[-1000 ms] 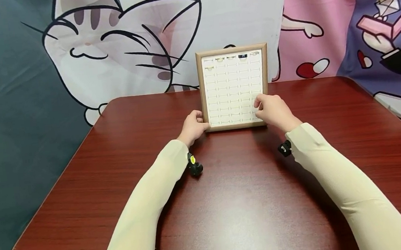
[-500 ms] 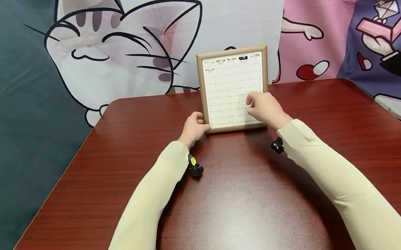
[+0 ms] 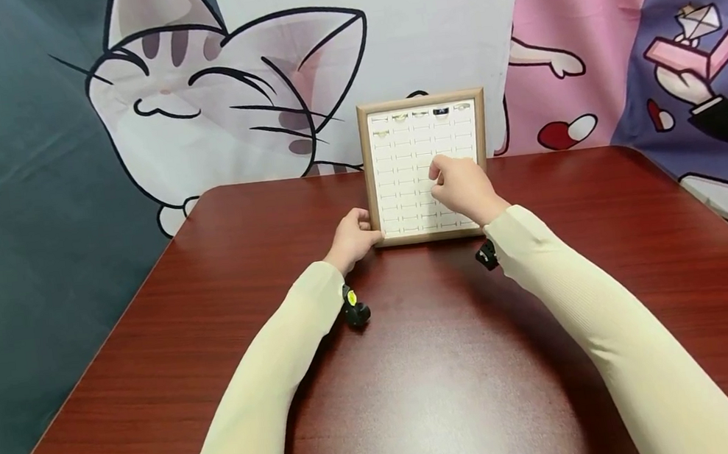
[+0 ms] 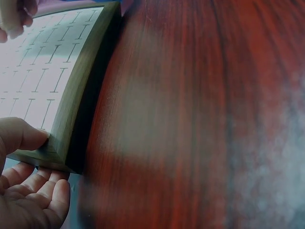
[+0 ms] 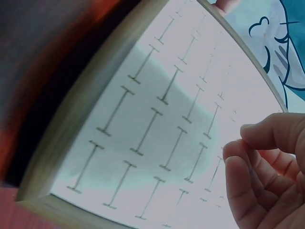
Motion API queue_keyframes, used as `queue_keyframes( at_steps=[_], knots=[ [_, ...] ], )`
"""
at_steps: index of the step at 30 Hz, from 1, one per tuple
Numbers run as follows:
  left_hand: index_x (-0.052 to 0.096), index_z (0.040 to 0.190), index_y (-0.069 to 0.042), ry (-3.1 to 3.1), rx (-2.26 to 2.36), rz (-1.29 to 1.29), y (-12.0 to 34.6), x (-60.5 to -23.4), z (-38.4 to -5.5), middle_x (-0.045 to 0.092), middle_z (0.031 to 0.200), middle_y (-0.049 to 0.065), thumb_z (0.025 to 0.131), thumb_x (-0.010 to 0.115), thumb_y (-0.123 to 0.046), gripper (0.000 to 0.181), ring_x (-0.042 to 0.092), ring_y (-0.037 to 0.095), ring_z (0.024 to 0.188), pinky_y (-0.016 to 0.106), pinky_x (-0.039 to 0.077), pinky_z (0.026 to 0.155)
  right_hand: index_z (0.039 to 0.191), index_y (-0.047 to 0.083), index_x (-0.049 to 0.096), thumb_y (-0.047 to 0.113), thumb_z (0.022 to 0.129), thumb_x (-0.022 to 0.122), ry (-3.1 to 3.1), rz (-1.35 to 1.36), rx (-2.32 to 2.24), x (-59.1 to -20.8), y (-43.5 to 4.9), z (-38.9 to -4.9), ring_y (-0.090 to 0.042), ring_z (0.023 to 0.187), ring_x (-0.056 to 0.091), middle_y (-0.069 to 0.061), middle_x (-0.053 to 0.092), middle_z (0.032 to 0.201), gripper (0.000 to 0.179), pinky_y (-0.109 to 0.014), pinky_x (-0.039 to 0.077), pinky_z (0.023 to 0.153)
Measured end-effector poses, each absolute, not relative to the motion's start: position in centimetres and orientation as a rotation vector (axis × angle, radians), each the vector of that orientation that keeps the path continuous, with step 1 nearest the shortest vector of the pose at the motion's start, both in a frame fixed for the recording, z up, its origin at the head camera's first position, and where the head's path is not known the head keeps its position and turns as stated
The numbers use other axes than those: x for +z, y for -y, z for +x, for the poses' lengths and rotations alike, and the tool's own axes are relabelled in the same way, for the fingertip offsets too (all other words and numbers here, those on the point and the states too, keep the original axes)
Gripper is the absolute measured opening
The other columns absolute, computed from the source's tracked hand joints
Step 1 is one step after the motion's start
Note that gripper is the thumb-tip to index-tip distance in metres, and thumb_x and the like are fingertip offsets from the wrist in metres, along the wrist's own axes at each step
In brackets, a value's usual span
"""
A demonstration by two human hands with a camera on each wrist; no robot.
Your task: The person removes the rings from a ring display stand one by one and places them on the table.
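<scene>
A wood-framed ring display board [image 3: 399, 179] with a white slotted face stands upright at the table's back. Several rings sit in its top row, among them a black ring [image 3: 441, 111] and a gold ring [image 3: 400, 117]. Another gold ring [image 3: 381, 133] sits at the left of the second row. My left hand [image 3: 352, 237] grips the lower left corner, thumb [image 4: 26, 136] on the front and fingers under the edge. My right hand [image 3: 462, 185] is in front of the board's middle right, fingers curled and thumb tip against the index finger [image 5: 236, 150]; no item shows between them.
The reddish-brown wooden table [image 3: 258, 231] spreads around the board and under both forearms. A cloth backdrop [image 3: 193, 126] with cartoon prints hangs close behind it. Small black wrist cameras [image 3: 356, 309] hang below both cuffs.
My right hand has moved left and up across the board's face, from its lower right edge toward the middle. The left hand stays at the lower left corner.
</scene>
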State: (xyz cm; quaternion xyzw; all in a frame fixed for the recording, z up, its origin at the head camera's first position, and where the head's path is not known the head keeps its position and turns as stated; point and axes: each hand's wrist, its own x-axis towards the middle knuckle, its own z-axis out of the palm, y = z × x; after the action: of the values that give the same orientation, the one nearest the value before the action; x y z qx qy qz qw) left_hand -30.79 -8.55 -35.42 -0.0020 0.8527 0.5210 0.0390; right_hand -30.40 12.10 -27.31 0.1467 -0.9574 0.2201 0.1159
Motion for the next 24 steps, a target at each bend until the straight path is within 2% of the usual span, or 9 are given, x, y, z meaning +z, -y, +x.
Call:
queue_keyframes(
  at_steps=[14, 24],
  knots=[
    [0.046, 0.117, -0.004, -2.634, 1.597, 0.006, 8.7, -35.7, -30.8, 0.057, 0.112, 0.015, 0.075, 0.069, -0.007, 0.048, 0.052, 0.023, 0.101, 0.032, 0.046, 0.080, 0.097, 0.004, 0.054, 0.007, 0.080, 0.049, 2.797, 0.417, 0.639, -25.6, -10.9, -31.3, -0.027, 0.079, 0.054, -0.014, 0.061, 0.090, 0.018, -0.038, 0.042, 0.069],
    [0.047, 0.116, -0.004, -2.651, 1.587, 0.018, 8.6, -35.6, -30.8, 0.057, 0.110, 0.015, 0.075, 0.069, -0.008, 0.047, 0.052, 0.023, 0.100, 0.033, 0.045, 0.080, 0.097, 0.003, 0.053, 0.006, 0.079, 0.047, 2.769, 0.428, 0.661, -24.5, -10.4, -32.1, -0.026, 0.076, 0.054, -0.013, 0.061, 0.087, 0.019, -0.037, 0.042, 0.070]
  ],
)
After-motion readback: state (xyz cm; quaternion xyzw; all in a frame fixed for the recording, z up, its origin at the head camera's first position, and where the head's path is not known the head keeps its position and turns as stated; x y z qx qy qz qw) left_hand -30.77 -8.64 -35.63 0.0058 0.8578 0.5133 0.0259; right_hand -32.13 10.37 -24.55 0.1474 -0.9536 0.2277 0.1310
